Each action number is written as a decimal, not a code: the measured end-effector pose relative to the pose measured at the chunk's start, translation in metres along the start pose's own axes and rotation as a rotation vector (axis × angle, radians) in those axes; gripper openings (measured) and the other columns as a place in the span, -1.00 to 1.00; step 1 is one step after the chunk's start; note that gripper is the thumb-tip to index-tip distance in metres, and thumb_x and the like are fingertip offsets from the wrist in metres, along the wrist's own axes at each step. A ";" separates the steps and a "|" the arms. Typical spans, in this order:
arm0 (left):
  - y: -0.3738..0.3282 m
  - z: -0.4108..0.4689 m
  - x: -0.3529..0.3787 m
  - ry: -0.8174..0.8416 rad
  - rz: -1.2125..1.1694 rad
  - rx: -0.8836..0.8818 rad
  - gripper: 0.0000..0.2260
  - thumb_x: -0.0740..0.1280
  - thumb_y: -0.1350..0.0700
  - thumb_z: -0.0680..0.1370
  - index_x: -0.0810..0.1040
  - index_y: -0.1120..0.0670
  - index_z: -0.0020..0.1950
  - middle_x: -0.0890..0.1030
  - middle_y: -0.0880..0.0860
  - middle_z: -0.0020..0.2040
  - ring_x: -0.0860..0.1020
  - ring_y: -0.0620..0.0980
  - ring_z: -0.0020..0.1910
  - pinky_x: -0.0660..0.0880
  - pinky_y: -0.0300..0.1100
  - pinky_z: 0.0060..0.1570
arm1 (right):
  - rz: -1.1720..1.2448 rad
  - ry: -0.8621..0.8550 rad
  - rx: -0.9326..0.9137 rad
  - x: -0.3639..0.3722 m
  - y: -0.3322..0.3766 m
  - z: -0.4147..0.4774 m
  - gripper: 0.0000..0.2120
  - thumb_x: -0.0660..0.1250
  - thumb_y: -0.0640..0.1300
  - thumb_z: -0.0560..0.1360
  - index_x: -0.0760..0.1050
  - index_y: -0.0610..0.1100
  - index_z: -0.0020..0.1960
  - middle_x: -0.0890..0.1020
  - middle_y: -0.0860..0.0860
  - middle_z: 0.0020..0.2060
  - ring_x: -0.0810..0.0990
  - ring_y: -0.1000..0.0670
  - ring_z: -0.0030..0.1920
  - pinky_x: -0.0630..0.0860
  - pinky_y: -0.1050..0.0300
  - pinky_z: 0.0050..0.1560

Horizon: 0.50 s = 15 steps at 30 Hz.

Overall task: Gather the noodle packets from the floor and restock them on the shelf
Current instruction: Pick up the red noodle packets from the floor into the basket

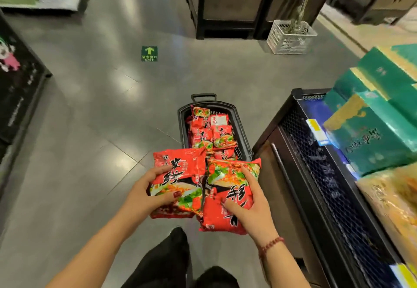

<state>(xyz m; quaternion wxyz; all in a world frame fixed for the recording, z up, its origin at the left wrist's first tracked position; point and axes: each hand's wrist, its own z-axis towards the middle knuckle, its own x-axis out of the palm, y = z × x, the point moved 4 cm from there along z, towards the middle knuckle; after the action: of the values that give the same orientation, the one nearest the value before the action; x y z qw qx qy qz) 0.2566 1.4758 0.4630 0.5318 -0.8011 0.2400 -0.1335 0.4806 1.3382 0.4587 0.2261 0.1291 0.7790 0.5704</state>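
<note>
- Grey tiled shop floor (90, 129) fills the view, with a green exit sticker (149, 53) at 11 o'clock and a white crate (291, 37) at 1 o'clock.
- Just below centre, toward 6 o'clock, a black basket (181, 118) stands on the floor, filled with red noodle packets (209, 134).
- At 6 o'clock, the left hand (144, 195) grips a left packet (180, 170), with the thumb across its face and the fingers curled round its edge.
- Beside it, the right hand (250, 211) holds a right packet (228, 174), thumb and spread fingers pressed on its front. There may be a second packet beneath it; I cannot tell.
- The two held packets touch, in front of the near end of the basket.
- At 4 o'clock runs the shelf (316, 174), with a dark mesh front and green boxes (372, 129) on top. No red packets show on it.
- Judgement: gathering looks nearly done, since no loose packets lie on the visible floor.
- Restocking appears not yet begun; the whole basketful and the packets in hand remain to be shelved.
</note>
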 end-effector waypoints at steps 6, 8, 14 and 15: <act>-0.024 0.114 0.015 0.051 -0.003 -0.054 -0.52 0.48 0.30 0.44 0.53 -0.19 0.18 0.56 -0.10 0.12 0.66 -0.14 -0.09 0.59 -0.25 -0.21 | -0.039 -0.057 0.052 -0.015 0.002 0.097 -0.24 0.54 -0.13 0.37 0.24 0.44 0.30 0.42 0.06 0.30 0.51 0.03 0.24 0.57 -0.09 0.14; -0.022 0.146 0.023 0.036 -0.007 -0.095 -0.52 0.47 0.31 0.44 0.54 -0.19 0.19 0.57 -0.11 0.12 0.66 -0.14 -0.06 0.60 -0.24 -0.17 | -0.071 -0.049 0.082 -0.021 -0.005 0.133 -0.24 0.54 -0.13 0.36 0.23 0.44 0.30 0.42 0.05 0.30 0.51 0.03 0.24 0.57 -0.12 0.14; 0.028 0.243 0.053 -0.089 -0.056 -0.258 -0.51 0.49 0.33 0.42 0.58 -0.22 0.14 0.64 -0.09 0.04 0.67 -0.08 -0.05 0.62 -0.06 0.00 | -0.162 0.071 0.203 -0.033 -0.062 0.251 -0.22 0.55 0.07 0.27 0.22 0.46 0.33 0.41 0.09 0.32 0.47 0.02 0.28 0.51 -0.16 0.22; 0.041 0.259 0.058 -0.116 -0.056 -0.278 -0.51 0.53 0.31 0.40 0.59 -0.22 0.12 0.66 -0.10 0.03 0.67 -0.06 -0.02 0.60 -0.04 0.03 | -0.181 0.083 0.218 -0.034 -0.074 0.270 -0.22 0.56 0.01 0.30 0.22 0.44 0.33 0.40 0.10 0.31 0.46 0.02 0.30 0.49 -0.14 0.25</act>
<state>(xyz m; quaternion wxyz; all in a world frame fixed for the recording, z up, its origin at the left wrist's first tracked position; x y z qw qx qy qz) 0.4173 1.6367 0.3200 0.4248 -0.8798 0.2025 -0.0673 0.6485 1.5233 0.3290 0.2289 0.0583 0.8535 0.4645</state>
